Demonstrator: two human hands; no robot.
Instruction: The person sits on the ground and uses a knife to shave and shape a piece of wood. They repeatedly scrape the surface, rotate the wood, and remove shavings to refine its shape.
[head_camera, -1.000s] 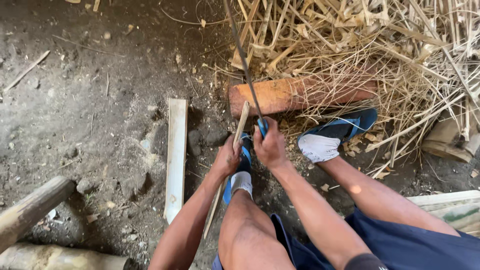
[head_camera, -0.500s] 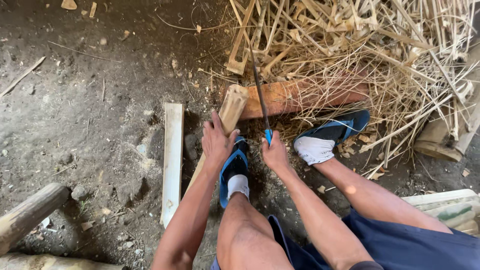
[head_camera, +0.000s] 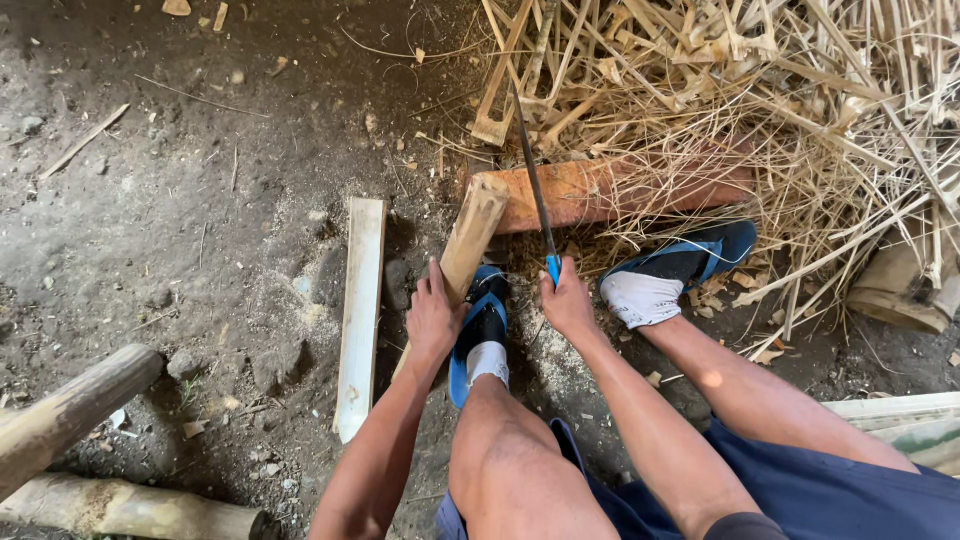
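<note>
A pale flat plank (head_camera: 361, 310) lies on the dirt floor (head_camera: 150, 200), left of the bamboo piece (head_camera: 468, 240). The left hand (head_camera: 432, 320) now presses flat and open against that piece's lower end; a second ago both hands were bunched together at the blade's handle. The piece leans up onto the reddish log (head_camera: 620, 185) and shows wider than before. Just right of it, the right hand (head_camera: 566, 300) grips the blue handle of the long knife (head_camera: 530, 175), blade raised clear, so this reads as a reset between cuts.
</note>
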